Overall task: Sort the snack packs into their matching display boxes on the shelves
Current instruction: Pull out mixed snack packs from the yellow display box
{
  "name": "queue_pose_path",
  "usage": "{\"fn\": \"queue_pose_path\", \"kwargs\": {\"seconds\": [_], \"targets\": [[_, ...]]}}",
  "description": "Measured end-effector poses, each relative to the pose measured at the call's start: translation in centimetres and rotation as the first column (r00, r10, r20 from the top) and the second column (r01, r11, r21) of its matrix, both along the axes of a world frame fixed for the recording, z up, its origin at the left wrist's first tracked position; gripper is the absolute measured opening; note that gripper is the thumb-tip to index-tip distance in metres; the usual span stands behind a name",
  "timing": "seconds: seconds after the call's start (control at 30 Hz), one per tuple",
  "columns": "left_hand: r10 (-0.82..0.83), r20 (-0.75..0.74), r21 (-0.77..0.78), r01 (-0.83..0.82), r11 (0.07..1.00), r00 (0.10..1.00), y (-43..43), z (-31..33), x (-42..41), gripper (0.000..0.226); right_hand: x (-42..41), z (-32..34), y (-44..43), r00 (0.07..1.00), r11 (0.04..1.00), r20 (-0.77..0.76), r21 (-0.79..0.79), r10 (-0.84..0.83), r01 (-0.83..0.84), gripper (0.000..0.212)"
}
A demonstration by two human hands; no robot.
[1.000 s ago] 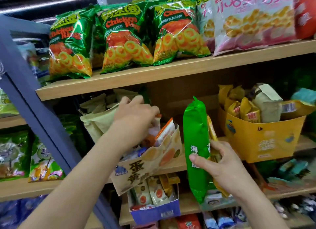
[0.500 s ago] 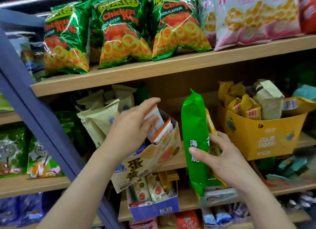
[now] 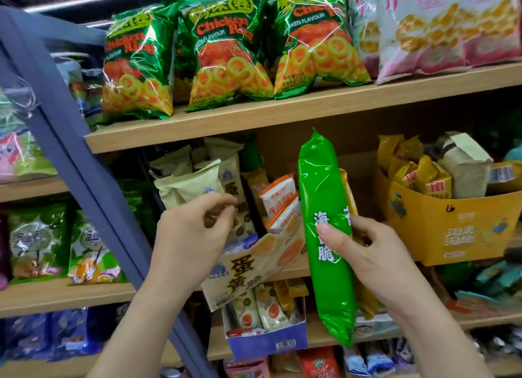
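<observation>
The green pack (image 3: 324, 208) stands upright in mid-air in front of the middle shelf, between the cream box (image 3: 254, 267) and the yellow box (image 3: 452, 228); the right hand (image 3: 364, 253) grips it round its middle, thumb across the front and fingers curled behind; a yellow pack (image 3: 348, 191) is pressed against its back in the same grip, only an edge showing. The left hand (image 3: 192, 236) hovers just left of the cream box, fingers loosely curled and holding nothing, thumb close to the fingertips. The cream box tilts forward over the shelf edge and holds orange-and-white packs (image 3: 278, 197) standing on end; beige bags (image 3: 189, 185) are stacked just behind and left of it. The yellow box sits to the right on the same shelf, filled with small yellow packs (image 3: 429, 180) and a pale bag (image 3: 463, 168). Below the cream box, a blue box (image 3: 268, 341) holds packs printed with an egg yolk. On the upper shelf (image 3: 282, 118), green chicken-ring bags (image 3: 223, 53) stand in a row, with a pink bag (image 3: 446, 24) to their right; a blue post (image 3: 84, 180) slants down across the left side.
</observation>
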State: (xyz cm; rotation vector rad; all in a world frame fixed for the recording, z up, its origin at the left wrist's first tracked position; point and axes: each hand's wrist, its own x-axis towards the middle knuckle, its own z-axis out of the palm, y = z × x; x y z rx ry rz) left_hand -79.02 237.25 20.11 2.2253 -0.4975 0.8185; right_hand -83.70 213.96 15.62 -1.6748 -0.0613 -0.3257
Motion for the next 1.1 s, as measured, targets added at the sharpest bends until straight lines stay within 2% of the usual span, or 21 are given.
{"fn": "queue_pose_path", "kwargs": {"seconds": [0.07,0.1,0.17,0.2,0.27,0.3,0.37,0.43,0.5,0.53,0.6,0.67,0.7,0.77,0.83,0.93,1.0,1.1], "targets": [[0.105,-0.038,0.120,-0.100,0.988,0.994,1.2,-0.3,-0.3,0.016,-0.4,0.7,1.0,0.998,0.998,0.049,0.053,0.037,-0.040,0.041],[0.160,-0.070,0.274,-0.135,0.952,0.985,1.3,-0.3,-0.3,0.014,-0.5,0.9,1.4,0.997,0.995,0.055,0.085,0.046,-0.051,0.039],[0.250,-0.116,0.579,-0.139,0.803,0.961,0.9,0.0,0.6,0.016,-0.5,1.1,2.1,0.998,0.989,0.048,0.134,0.051,-0.057,0.042],[0.286,-0.165,0.653,-0.113,0.749,0.944,0.5,0.3,1.3,0.018,-0.4,1.1,2.3,0.998,0.987,0.042,0.151,0.051,-0.057,0.045],[0.348,-0.295,0.715,-0.037,0.698,0.890,-0.6,0.8,2.7,0.020,-0.2,1.1,2.6,0.998,0.984,0.033,0.169,0.052,-0.056,0.047],[0.374,-0.310,0.748,-0.019,0.663,0.874,-1.2,0.9,3.4,0.021,-0.1,1.1,2.8,0.998,0.983,0.026,0.175,0.056,-0.060,0.047],[0.403,-0.243,0.829,-0.028,0.559,0.882,-2.2,0.8,4.2,0.023,0.0,1.0,3.1,0.997,0.979,0.006,0.192,0.074,-0.074,0.047],[0.398,-0.171,0.860,-0.061,0.507,0.901,-2.3,0.6,4.2,0.020,0.1,0.8,3.4,0.996,0.976,-0.030,0.207,0.081,-0.073,0.041],[0.398,-0.109,0.834,-0.134,0.536,0.911,-1.8,0.5,3.6,0.020,0.2,0.7,3.5,0.995,0.974,-0.066,0.216,0.080,-0.064,0.033],[0.378,-0.034,0.784,-0.210,0.584,0.925,-1.3,0.6,3.2,0.020,0.2,0.6,3.4,0.994,0.975,-0.082,0.217,0.073,-0.054,0.032],[0.292,0.205,0.596,-0.356,0.720,0.934,-0.2,1.1,2.1,0.016,0.2,0.5,3.3,0.992,0.973,-0.102,0.225,0.071,-0.046,0.035],[0.205,0.365,0.365,-0.342,0.866,0.908,0.6,1.4,1.3,0.019,0.2,0.6,3.2,0.990,0.966,-0.112,0.253,0.086,-0.055,0.035],[0.190,0.362,0.265,-0.296,0.918,0.912,0.8,1.5,1.0,0.023,0.1,0.6,3.1,0.989,0.960,-0.111,0.273,0.100,-0.067,0.034],[0.178,0.343,0.127,-0.233,0.964,0.923,0.9,1.7,0.5,0.026,-0.1,1.0,2.8,0.985,0.942,-0.114,0.323,0.129,-0.085,0.032],[0.171,0.367,0.031,-0.196,0.980,0.914,0.8,2.0,0.1,0.021,-0.4,1.4,2.2,0.983,0.932,-0.114,0.349,0.144,-0.096,0.035],[0.137,0.339,-0.121,-0.101,0.987,0.931,0.2,2.3,-0.5,0.009,-0.7,1.8,1.2,0.989,0.954,-0.107,0.291,0.105,-0.070,0.035],[0.082,0.323,-0.122,-0.044,0.992,0.943,-0.6,2.2,-0.9,0.013,-0.7,1.8,0.8,0.996,0.984,-0.083,0.179,0.014,0.001,0.037],[-0.006,0.412,0.153,-0.063,0.986,0.911,-1.7,1.7,-1.5,0.032,-0.6,1.1,0.1,0.985,0.978,-0.007,-0.119,-0.172,0.170,0.041]]}}
